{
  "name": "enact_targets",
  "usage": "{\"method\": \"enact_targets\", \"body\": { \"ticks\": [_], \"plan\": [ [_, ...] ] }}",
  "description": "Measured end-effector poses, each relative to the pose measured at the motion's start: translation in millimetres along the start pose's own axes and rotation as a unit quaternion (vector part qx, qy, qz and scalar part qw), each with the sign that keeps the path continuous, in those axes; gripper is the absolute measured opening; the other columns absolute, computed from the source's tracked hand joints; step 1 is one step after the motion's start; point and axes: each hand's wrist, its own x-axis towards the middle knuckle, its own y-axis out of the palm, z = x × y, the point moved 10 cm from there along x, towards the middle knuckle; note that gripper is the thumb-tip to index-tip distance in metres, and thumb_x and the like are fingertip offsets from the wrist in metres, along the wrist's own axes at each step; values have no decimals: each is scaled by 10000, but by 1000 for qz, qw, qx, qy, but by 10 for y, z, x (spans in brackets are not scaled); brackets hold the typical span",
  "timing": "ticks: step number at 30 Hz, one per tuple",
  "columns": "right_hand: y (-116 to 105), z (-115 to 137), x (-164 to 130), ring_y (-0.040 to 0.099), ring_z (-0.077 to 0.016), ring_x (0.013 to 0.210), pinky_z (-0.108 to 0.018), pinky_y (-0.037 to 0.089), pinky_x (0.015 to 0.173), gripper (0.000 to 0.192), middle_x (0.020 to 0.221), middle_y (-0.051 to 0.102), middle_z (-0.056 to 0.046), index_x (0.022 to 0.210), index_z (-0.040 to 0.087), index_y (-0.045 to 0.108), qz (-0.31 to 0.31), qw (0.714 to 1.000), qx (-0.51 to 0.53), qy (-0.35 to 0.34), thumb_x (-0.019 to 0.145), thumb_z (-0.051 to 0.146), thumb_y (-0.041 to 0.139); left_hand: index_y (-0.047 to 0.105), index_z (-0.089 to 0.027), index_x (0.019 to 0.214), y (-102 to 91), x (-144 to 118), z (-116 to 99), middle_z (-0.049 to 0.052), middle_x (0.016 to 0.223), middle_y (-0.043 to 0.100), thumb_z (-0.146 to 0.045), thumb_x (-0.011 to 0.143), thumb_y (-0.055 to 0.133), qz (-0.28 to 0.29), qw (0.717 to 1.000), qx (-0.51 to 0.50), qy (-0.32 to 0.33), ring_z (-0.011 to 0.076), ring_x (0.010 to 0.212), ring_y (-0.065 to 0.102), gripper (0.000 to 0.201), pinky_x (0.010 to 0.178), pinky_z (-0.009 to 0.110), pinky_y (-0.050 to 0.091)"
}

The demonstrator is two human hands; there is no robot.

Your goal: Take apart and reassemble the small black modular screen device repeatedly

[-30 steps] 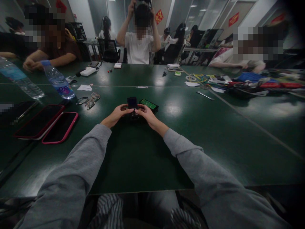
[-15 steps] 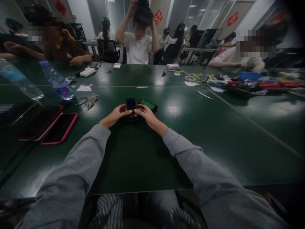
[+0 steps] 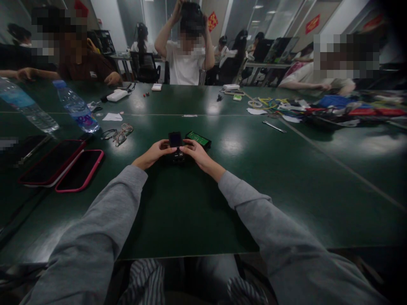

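Observation:
Between my hands is a small black device (image 3: 175, 139) with a dark square screen raised at its top and buttons on its lower part. It is too dark to tell its exact kind. My left hand (image 3: 158, 152) grips its left side, thumb on the front below the screen. My right hand (image 3: 197, 153) grips the right side in the same way, with the thumb tips close together. Just behind my right hand a green circuit board in a black frame (image 3: 199, 139) lies on the dark green table (image 3: 197, 203).
Left are phones, one in a pink-edged case (image 3: 80, 170), two water bottles, one with a blue cap (image 3: 78, 108), and glasses (image 3: 122, 134). A wrench (image 3: 274, 126) and tangled cables (image 3: 270, 103) lie to the right. Several people sit around, one in a white shirt (image 3: 184, 63) opposite.
My hands and the black device stay in place. The person in brown at the far left has shifted their arms; the view has moved very slightly.

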Motion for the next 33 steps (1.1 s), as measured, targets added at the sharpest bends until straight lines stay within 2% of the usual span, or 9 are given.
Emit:
{"method": "enact_targets", "body": {
  "ticks": [10,15,21,28,33],
  "plan": [
    [70,31,-17,638,-251,1134,-467,475,1096,812,1103,668,-80,1375,191,457,32,999,-16,-10,724,486,843,632,-157,1235,20,-17,-16,126,1185,695,-414,640,895,7,1000,25,-6,248,1086,658,700,1005,414,460],
    [62,39,-28,644,-247,1104,-476,476,1089,784,1058,670,-65,1365,201,461,22,999,-20,-14,735,482,835,636,-158,1221,17,-18,-17,122,1171,696,-402,641,897,7,1000,22,-10,238,1063,663,681,986,398,465],
    [66,75,-60,645,-238,1078,-472,481,1069,687,1051,665,-58,1257,202,507,11,999,-24,-19,718,459,848,630,-158,1231,24,-25,-27,111,1122,705,-382,647,891,9,1000,29,-2,236,1031,672,678,993,426,465],
    [70,107,-78,639,-219,996,-440,497,999,675,964,628,-16,1195,222,494,0,999,-36,-17,685,475,856,632,-162,1249,71,-67,-87,132,1250,675,-380,640,889,9,1000,12,-5,265,1175,626,696,1073,428,422],
    [68,99,-77,613,-197,933,-411,498,936,678,929,588,-1,1169,215,487,1,999,-42,-9,675,488,862,641,-132,1235,61,-42,-50,149,1266,657,-458,705,839,6,1000,5,-8,252,1108,631,654,1005,411,446]
  ]
}}
